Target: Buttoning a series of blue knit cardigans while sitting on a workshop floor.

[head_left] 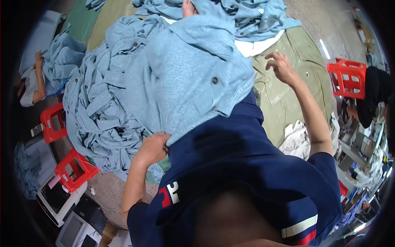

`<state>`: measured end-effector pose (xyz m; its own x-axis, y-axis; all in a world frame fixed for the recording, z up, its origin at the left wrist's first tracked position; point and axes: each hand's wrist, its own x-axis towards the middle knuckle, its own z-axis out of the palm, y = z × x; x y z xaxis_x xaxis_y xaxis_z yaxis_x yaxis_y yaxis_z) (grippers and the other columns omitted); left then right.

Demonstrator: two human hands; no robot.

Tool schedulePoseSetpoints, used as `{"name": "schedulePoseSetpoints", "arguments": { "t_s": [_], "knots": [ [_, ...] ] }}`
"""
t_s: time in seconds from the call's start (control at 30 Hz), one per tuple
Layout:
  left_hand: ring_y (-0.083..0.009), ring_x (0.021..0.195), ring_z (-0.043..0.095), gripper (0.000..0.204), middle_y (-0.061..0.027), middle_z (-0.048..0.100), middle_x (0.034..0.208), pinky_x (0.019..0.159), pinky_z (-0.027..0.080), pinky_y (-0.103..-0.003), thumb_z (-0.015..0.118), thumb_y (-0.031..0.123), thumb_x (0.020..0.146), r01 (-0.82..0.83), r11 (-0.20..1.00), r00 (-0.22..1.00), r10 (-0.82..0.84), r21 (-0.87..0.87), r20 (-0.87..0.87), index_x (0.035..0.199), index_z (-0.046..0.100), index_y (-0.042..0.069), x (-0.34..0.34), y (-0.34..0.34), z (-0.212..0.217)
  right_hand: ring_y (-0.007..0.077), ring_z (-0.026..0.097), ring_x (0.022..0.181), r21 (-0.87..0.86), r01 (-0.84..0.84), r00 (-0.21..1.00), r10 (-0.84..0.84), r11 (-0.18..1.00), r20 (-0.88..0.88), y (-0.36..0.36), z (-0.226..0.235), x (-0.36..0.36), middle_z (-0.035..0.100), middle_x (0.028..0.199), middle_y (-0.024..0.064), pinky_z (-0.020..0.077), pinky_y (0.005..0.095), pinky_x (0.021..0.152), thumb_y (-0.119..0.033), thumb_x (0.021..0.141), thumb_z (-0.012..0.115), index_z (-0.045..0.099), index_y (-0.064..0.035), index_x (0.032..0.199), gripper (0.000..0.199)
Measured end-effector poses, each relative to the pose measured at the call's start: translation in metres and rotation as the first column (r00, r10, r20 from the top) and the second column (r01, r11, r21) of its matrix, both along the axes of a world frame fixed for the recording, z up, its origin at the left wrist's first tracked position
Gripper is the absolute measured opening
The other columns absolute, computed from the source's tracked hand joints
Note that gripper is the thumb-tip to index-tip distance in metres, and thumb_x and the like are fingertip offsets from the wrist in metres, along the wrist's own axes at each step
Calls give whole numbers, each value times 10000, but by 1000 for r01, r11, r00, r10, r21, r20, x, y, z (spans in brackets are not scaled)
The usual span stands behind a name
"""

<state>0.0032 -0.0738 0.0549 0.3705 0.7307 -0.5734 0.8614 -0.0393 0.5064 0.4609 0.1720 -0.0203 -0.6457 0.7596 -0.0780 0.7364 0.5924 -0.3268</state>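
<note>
A light blue knitted cardigan (193, 61) with dark buttons spreads in front of me and drapes over my lap. My left hand (151, 149) is closed on its near left edge, fingers pinching the knit. My right hand (282, 69) is off the garment to the right, fingers apart and slightly curled, holding nothing, over an olive cloth (288, 96). Left of the cardigan lies a big heap of similar blue knits (101, 94).
More blue knits (255, 18) lie at the far side, where another person's hand (188, 8) partly shows. Red stools (347, 78) stand right and left. Another person (37, 78) handles knitwear at far left. Whitish cloth (297, 138) lies beside my right arm.
</note>
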Motion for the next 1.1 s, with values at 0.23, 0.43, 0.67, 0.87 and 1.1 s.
{"name": "schedulePoseSetpoints", "arguments": {
  "t_s": [0.23,0.43,0.67,0.87,1.1],
  "knots": [
    [-294,814,589,384,-152,623,934,760,465,-354,666,112,733,-213,933,936,279,-290,212,1088,574,-4,-18,38,-10,307,553,1101,-103,89,815,-131,991,-564,-49,22,-102,579,1123,135,435,383,955,52,746,569,590,-11,1089,349],
    [-134,806,557,381,-52,618,906,723,466,-293,641,290,898,-423,864,778,501,-275,378,1141,552,9,21,61,-17,316,548,991,-208,-116,914,23,971,-405,-116,35,-136,573,1031,119,413,397,848,-167,795,667,591,-45,1055,297],
    [-212,852,630,253,-128,653,975,763,496,-343,585,171,925,-729,643,635,506,235,584,1103,582,-8,56,157,-89,307,562,814,-526,-357,871,72,772,-486,-106,78,-79,531,701,114,455,413,760,-56,628,572,584,-4,737,121],
    [-202,780,660,213,-109,679,908,693,504,-313,595,223,914,-557,820,746,424,133,513,969,633,20,90,236,-103,266,542,832,-429,-53,998,54,902,-10,-131,69,3,550,750,72,428,388,778,8,621,583,609,-47,713,110],
    [-186,651,674,644,-138,693,781,592,502,-267,518,623,881,-641,598,520,799,-480,302,805,637,-6,122,261,-103,278,566,879,-123,203,973,-186,971,138,-148,62,-23,581,871,93,440,384,792,-48,730,613,651,-63,829,107]
  ]
}}
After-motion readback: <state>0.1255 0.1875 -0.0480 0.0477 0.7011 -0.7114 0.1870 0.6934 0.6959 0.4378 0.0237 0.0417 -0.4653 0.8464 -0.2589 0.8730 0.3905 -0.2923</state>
